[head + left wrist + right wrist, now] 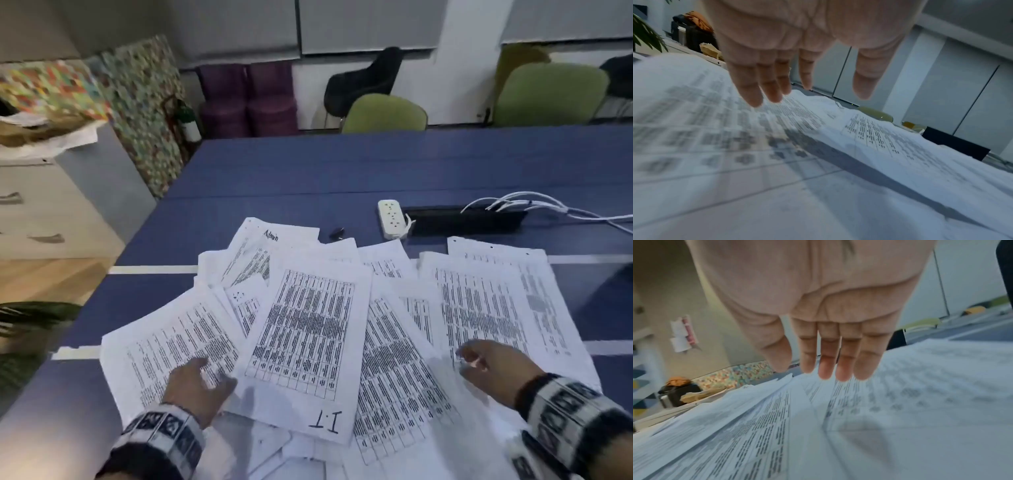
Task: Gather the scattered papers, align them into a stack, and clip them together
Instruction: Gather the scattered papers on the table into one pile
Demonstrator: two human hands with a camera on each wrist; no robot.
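Many printed papers lie fanned and overlapping across the near part of the blue tabletop, none of them squared into a stack; their exact number cannot be told because they cover one another. At the far left a pale drawer cabinet carries an open patterned box with crumpled paper showing in it. The left hand hovers palm down over the leftmost sheets, fingers straight and slightly spread, gripping nothing. In the middle lies a sheet hand-marked "I.T" at its near edge. Beyond the papers a small dark clip rests alone on the tabletop, apart from both hands. Just right of it sits one white power strip beside a dark cable slot from which several white cables run. The right hand reaches over the rightmost sheets, fingers extended together, also holding nothing. Two green chairs stand behind the tabletop.
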